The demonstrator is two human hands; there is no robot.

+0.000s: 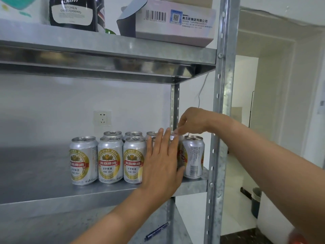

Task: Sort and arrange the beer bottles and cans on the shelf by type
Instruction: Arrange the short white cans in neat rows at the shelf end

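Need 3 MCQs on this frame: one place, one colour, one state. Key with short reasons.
1. Where does the pen lie?
A) top shelf
B) floor
C) lower shelf, under the beer cans

2. What colour are the beer cans' bodies?
A) silver
B) green
C) black

3. How is the left hand?
A) curled round a bottle
B) flat, fingers straight, against the front row of beer cans
C) holding the pen

Key:
1 C, the pen lies on the metal level beneath the cans.
2 A, the bodies are silver, with gold and red labels.
3 B, the fingers are straight and spread over a front can.
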